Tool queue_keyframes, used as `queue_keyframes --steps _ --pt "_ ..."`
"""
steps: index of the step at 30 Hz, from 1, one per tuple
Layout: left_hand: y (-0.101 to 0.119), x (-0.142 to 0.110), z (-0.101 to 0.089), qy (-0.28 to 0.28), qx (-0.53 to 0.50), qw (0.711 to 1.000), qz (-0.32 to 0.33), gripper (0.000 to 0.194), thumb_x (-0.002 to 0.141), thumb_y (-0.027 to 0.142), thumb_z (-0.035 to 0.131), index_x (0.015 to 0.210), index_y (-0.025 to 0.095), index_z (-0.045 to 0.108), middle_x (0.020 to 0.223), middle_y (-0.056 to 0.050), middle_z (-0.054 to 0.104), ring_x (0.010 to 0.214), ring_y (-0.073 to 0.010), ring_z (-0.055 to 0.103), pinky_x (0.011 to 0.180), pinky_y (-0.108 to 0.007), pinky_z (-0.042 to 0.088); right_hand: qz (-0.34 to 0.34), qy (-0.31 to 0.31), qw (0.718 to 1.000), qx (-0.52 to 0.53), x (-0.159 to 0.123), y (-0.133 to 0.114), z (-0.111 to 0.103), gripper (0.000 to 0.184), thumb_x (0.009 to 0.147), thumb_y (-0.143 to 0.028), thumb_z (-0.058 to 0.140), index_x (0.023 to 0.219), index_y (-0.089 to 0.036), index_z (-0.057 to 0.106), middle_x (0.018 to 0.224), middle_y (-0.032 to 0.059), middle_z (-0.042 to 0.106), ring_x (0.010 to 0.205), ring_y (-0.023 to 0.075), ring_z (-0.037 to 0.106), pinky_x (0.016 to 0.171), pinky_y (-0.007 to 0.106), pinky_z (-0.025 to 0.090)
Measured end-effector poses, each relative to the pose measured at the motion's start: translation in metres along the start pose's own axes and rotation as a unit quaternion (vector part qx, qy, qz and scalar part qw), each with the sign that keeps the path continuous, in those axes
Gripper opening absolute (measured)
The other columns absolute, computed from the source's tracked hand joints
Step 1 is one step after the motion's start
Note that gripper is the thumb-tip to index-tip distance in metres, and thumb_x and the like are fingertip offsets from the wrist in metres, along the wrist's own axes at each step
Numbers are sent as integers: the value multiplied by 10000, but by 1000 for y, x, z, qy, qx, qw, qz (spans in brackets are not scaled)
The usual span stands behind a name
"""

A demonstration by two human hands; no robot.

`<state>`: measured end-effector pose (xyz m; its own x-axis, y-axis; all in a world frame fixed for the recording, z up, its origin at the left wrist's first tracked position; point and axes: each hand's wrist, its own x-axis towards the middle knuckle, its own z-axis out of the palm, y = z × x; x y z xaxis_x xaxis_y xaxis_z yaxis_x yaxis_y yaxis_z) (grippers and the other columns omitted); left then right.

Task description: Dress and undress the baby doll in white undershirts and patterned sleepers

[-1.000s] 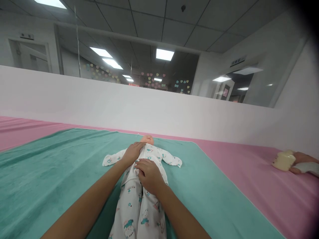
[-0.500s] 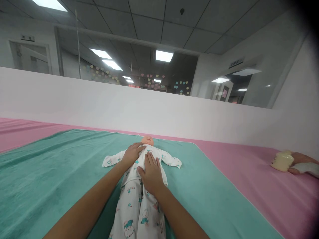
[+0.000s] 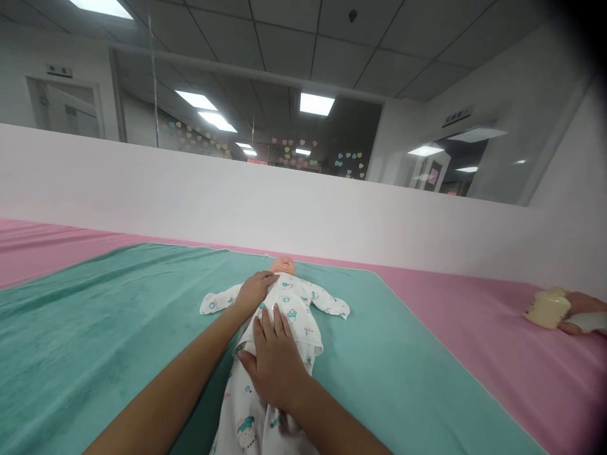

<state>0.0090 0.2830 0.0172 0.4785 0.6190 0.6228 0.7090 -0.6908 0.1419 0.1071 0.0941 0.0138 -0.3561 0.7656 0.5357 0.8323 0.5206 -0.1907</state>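
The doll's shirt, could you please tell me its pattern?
The shirt is white with small, scattered teal and pink prints, clearest in the head view.

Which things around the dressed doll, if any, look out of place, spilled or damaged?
Nothing clearly stands out. The doll lies straight on the green cloth, which is only creased at left; nothing looks spilled or damaged.

Doll (image 3: pixel 301 306) lying on blanket (image 3: pixel 389 360), head toward the wall (image 3: pixel 294 205), legs toward the viewer, arms out to either side. Blanket on top of sheet (image 3: pixel 474 316), which extends past it left, right and in a strip behind. Wall behind both. Window (image 3: pixel 341 133) above wall. Far right, on sheet beyond blanket's edge: probably a second doll (image 3: pixel 547 308), partly out of view.
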Motion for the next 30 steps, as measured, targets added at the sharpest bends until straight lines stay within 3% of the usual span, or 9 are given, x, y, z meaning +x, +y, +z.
queue_keyframes --steps 4,8,14,17,20,23,25,27,30 --pt "0 -11 -1 2 -11 1000 -14 409 813 127 376 1174 209 550 1207 -50 551 1090 -202 477 956 -340 376 -55 -37 998 15 1 -8 -8 477 889 -399 340 1278 -131 410 1374 117 375 1311 237 246 1089 458 183" --pt "-6 -35 -10 24 -86 993 -73 405 825 168 329 1167 182 545 1205 -54 562 1096 -193 492 973 -348 364 -132 -80 988 22 1 -14 -8 272 879 -314 381 941 -184 611 1002 48 648 1155 177 451 1080 411 195" --pt "3 -66 -37 15 -201 951 -233 394 829 443 371 1064 184 551 964 -37 642 862 -188 588 794 -306 444 -144 -113 977 106 2 -18 -4 196 817 -240 480 724 -208 650 777 -3 681 1044 161 536 1075 396 173" --pt "16 -72 -41 -37 -195 942 -269 474 792 571 370 924 151 545 761 -32 622 721 -199 582 681 -304 429 -69 -105 955 267 7 -13 -16 225 845 -296 442 857 -247 661 860 -32 679 922 133 590 1017 351 296" --pt "23 -73 -43 -63 -196 929 -306 479 788 598 334 801 156 518 707 -41 609 698 -216 577 641 -299 401 83 9 922 377 15 12 -31 338 872 -391 352 978 -232 632 965 9 655 897 141 588 860 286 427" --pt "24 -72 -46 -80 -196 922 -324 433 802 561 320 759 173 509 754 -60 625 740 -232 580 630 -294 390 221 155 907 322 15 58 -36 384 833 -463 375 935 -188 622 996 57 636 930 184 558 836 305 420" --pt "25 -70 -49 -99 -188 924 -318 409 812 531 306 698 188 498 753 -60 625 738 -232 577 615 -290 385 298 196 901 247 8 93 -33 401 793 -498 413 916 -174 615 976 72 630 898 199 549 813 313 409" --pt "27 -70 -52 -115 -182 927 -306 394 818 500 300 638 198 477 738 -61 619 725 -228 573 603 -289 381 361 131 895 226 -2 120 -29 452 779 -552 388 795 -165 620 853 68 640 789 199 551 737 313 407" --pt "28 -71 -52 -116 -185 933 -286 350 812 443 323 589 204 448 718 -63 606 711 -223 560 595 -292 376 362 18 893 267 -15 135 -20 510 775 -601 357 630 -167 583 708 45 619 677 182 526 648 293 389"
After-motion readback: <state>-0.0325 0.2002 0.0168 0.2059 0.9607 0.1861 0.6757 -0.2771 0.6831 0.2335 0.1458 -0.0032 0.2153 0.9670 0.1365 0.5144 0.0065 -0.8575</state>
